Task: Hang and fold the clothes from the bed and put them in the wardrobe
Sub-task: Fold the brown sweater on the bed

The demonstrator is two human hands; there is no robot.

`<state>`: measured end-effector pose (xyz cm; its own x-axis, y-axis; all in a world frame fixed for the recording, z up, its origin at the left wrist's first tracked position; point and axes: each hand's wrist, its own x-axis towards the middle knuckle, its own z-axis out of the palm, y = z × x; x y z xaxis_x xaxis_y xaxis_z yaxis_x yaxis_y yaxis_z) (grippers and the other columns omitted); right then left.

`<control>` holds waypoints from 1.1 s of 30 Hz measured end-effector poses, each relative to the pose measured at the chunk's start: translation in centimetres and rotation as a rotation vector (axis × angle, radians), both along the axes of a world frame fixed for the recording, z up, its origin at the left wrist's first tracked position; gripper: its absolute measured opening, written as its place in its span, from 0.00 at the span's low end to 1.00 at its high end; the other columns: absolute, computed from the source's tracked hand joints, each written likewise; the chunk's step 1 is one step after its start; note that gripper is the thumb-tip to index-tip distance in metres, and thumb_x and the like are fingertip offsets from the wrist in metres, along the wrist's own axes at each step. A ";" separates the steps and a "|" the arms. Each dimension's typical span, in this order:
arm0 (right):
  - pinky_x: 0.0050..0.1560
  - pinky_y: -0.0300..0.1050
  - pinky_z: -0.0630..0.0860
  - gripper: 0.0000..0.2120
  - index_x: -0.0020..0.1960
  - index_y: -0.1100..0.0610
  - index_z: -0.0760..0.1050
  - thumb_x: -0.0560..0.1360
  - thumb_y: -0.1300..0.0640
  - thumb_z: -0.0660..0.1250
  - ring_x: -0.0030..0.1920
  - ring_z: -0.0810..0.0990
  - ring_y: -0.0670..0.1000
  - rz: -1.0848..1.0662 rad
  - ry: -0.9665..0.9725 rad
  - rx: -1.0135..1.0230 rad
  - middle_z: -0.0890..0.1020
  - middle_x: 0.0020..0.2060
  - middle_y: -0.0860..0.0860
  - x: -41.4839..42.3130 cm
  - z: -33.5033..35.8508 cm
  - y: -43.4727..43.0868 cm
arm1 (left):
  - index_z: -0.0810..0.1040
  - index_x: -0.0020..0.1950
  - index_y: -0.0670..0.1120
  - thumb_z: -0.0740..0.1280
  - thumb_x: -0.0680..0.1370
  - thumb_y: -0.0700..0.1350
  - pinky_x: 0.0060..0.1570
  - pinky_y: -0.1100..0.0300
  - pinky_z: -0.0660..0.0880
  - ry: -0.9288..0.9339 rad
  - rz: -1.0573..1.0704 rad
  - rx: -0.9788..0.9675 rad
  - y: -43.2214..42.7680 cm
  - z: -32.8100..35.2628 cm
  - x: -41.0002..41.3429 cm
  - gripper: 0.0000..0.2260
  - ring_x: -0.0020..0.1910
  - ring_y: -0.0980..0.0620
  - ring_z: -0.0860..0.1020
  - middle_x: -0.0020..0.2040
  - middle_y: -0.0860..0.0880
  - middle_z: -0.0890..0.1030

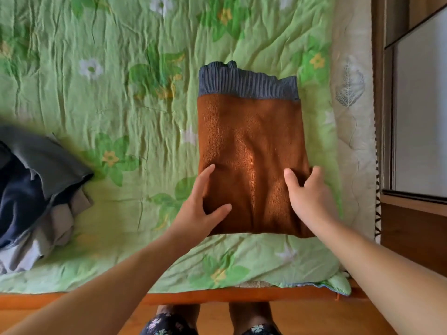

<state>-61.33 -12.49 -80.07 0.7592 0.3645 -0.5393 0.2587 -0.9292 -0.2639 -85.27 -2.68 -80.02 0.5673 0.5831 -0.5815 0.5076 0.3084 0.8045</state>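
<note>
Two bare forearms reach in from the bottom edge, and between them two feet in dark floral slippers stand on a wooden floor, close against the bed's orange-brown wooden frame. On the bed lies a green flowered quilt, wrinkled, with a pale leaf-printed cover showing along its right side. One folded rust-brown sweater lies flat on the quilt towards the right, a blue-grey ribbed band at its far end. The left hand rests on the sweater's near left edge, its fingers straight and close together, pointing away, the thumb spread wide across the cloth. The right hand lies on the near right edge, thumb splayed well apart from the fingers, which reach the garment's side; its fingertips are slightly blurred. Neither hand has the cloth bunched in it. Well apart to the left, one loose pile of clothes sits on the quilt near the picture's edge: dark navy, grey and beige cloth show in it, at least three pieces, though an exact count cannot be made. At the far right stands the wardrobe, a pale panel in a brown wooden frame; its inside is not visible, so what it holds cannot be told.
</note>
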 end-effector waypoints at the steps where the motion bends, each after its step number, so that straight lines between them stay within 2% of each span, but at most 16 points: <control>1: 0.42 0.50 0.70 0.27 0.61 0.56 0.64 0.79 0.33 0.56 0.46 0.79 0.62 0.025 -0.006 -0.075 0.78 0.47 0.54 -0.6 0.1 -0.7 | 0.56 0.75 0.72 0.74 0.77 0.45 0.61 0.69 0.73 -0.024 -0.046 -0.055 0.1 0.1 -0.4 0.39 0.68 0.71 0.69 0.72 0.68 0.66; 2: 0.36 0.48 0.67 0.24 0.55 0.55 0.63 0.79 0.34 0.55 0.37 0.75 0.59 0.081 -0.050 -0.099 0.75 0.41 0.52 -1.2 0.2 -1.4 | 0.54 0.76 0.73 0.74 0.77 0.44 0.58 0.75 0.72 -0.024 -0.077 -0.065 0.0 0.2 -0.6 0.40 0.65 0.77 0.68 0.71 0.71 0.64; 4: 0.28 0.45 0.60 0.18 0.52 0.56 0.62 0.82 0.40 0.55 0.29 0.68 0.54 0.227 -0.220 -0.014 0.70 0.34 0.50 -1.6 0.2 -2.5 | 0.54 0.76 0.72 0.73 0.77 0.42 0.55 0.79 0.70 -0.004 -0.080 -0.051 0.0 0.1 -0.8 0.41 0.63 0.80 0.66 0.71 0.71 0.64; 6: 0.27 0.44 0.62 0.15 0.52 0.60 0.67 0.84 0.48 0.57 0.26 0.73 0.56 0.384 -0.342 0.065 0.67 0.29 0.49 -1.0 -0.1 -3.1 | 0.53 0.77 0.71 0.73 0.77 0.41 0.55 0.79 0.69 0.010 -0.081 -0.049 0.1 -0.2 -0.7 0.41 0.63 0.80 0.66 0.72 0.68 0.64; 8: 0.27 0.45 0.64 0.13 0.51 0.63 0.69 0.84 0.52 0.58 0.28 0.78 0.60 0.460 -0.358 0.078 0.67 0.26 0.49 0.0 -0.6 -3.4 | 0.53 0.77 0.70 0.73 0.77 0.40 0.55 0.83 0.65 0.014 -0.100 -0.032 0.1 -0.8 -0.8 0.41 0.62 0.83 0.63 0.70 0.73 0.62; 11: 0.30 0.49 0.65 0.12 0.53 0.64 0.68 0.85 0.54 0.58 0.33 0.80 0.66 0.445 -0.350 0.078 0.76 0.29 0.61 1.1 -1.5 -3.5 | 0.54 0.78 0.68 0.73 0.77 0.38 0.57 0.84 0.61 0.007 -0.112 -0.016 -0.2 -1.7 -0.8 0.42 0.65 0.83 0.59 0.69 0.77 0.61; 14: 0.33 0.51 0.65 0.15 0.53 0.64 0.68 0.85 0.51 0.54 0.38 0.80 0.68 0.366 -0.320 0.120 0.79 0.35 0.65 1.0 -2.0 -3.8 | 0.53 0.77 0.69 0.73 0.77 0.38 0.63 0.79 0.63 0.013 -0.100 0.003 -0.4 -2.0 -0.7 0.42 0.70 0.74 0.63 0.73 0.67 0.63; 15: 0.35 0.52 0.65 0.17 0.52 0.64 0.68 0.85 0.49 0.53 0.40 0.80 0.68 0.285 -0.311 0.118 0.79 0.38 0.65 0.8 -1.9 -3.8 | 0.53 0.77 0.70 0.73 0.77 0.39 0.63 0.79 0.64 0.016 -0.105 0.009 -0.4 -2.0 -0.8 0.42 0.70 0.74 0.63 0.73 0.67 0.64; 18: 0.40 0.51 0.65 0.25 0.52 0.63 0.70 0.83 0.40 0.52 0.47 0.78 0.66 0.043 -0.296 0.133 0.79 0.47 0.63 -0.6 -1.1 -4.7 | 0.51 0.76 0.74 0.73 0.77 0.41 0.54 0.79 0.70 0.041 -0.119 0.014 -0.3 -1.5 -1.1 0.43 0.62 0.75 0.71 0.67 0.77 0.64; 19: 0.42 0.52 0.68 0.27 0.53 0.63 0.70 0.82 0.38 0.51 0.48 0.77 0.64 0.023 -0.280 0.131 0.77 0.49 0.62 -1.3 -0.8 -5.4 | 0.50 0.75 0.75 0.73 0.77 0.42 0.49 0.77 0.74 0.053 -0.124 0.013 -0.3 -1.3 -1.1 0.43 0.56 0.71 0.76 0.63 0.80 0.65; 21: 0.42 0.52 0.72 0.29 0.53 0.60 0.69 0.81 0.33 0.49 0.45 0.75 0.59 0.061 -0.255 0.103 0.75 0.48 0.56 -2.5 -0.1 -7.3 | 0.49 0.74 0.77 0.73 0.78 0.43 0.42 0.70 0.79 0.073 -0.132 0.016 -0.3 -1.1 -1.2 0.44 0.47 0.59 0.77 0.56 0.82 0.69; 24: 0.32 0.48 0.64 0.25 0.45 0.55 0.65 0.80 0.34 0.49 0.33 0.71 0.56 0.157 -0.270 0.083 0.73 0.34 0.51 -2.4 0.3 -8.8 | 0.48 0.73 0.78 0.72 0.78 0.43 0.37 0.51 0.84 0.103 -0.129 0.023 -0.4 -0.8 -0.9 0.44 0.48 0.38 0.81 0.55 0.70 0.75; 25: 0.30 0.47 0.61 0.24 0.41 0.56 0.64 0.81 0.36 0.49 0.30 0.69 0.56 0.199 -0.289 0.090 0.71 0.29 0.50 -2.0 0.4 -8.7 | 0.48 0.73 0.79 0.72 0.78 0.43 0.34 0.50 0.83 0.107 -0.127 0.027 -0.4 -0.6 -0.8 0.44 0.48 0.36 0.81 0.58 0.67 0.74; 28: 0.30 0.46 0.60 0.24 0.35 0.57 0.64 0.83 0.42 0.51 0.27 0.66 0.55 0.352 -0.324 0.108 0.67 0.26 0.50 -0.5 0.2 -8.3 | 0.49 0.73 0.79 0.72 0.78 0.42 0.30 0.59 0.80 0.083 -0.118 0.020 -0.4 -0.6 -0.7 0.44 0.43 0.42 0.81 0.68 0.67 0.68; 30: 0.29 0.45 0.60 0.24 0.35 0.57 0.65 0.84 0.45 0.52 0.27 0.67 0.55 0.427 -0.347 0.098 0.67 0.26 0.51 0.7 0.1 -8.5 | 0.49 0.73 0.78 0.72 0.78 0.41 0.31 0.66 0.77 0.063 -0.125 0.024 -0.3 -0.4 -0.6 0.44 0.44 0.49 0.79 0.67 0.74 0.64; 33: 0.30 0.46 0.62 0.24 0.34 0.58 0.66 0.84 0.46 0.52 0.27 0.69 0.56 0.420 -0.358 0.124 0.66 0.25 0.52 2.1 0.0 -9.2 | 0.50 0.73 0.77 0.72 0.78 0.40 0.34 0.68 0.78 0.049 -0.129 0.002 -0.4 -0.1 -0.4 0.44 0.48 0.52 0.78 0.63 0.83 0.62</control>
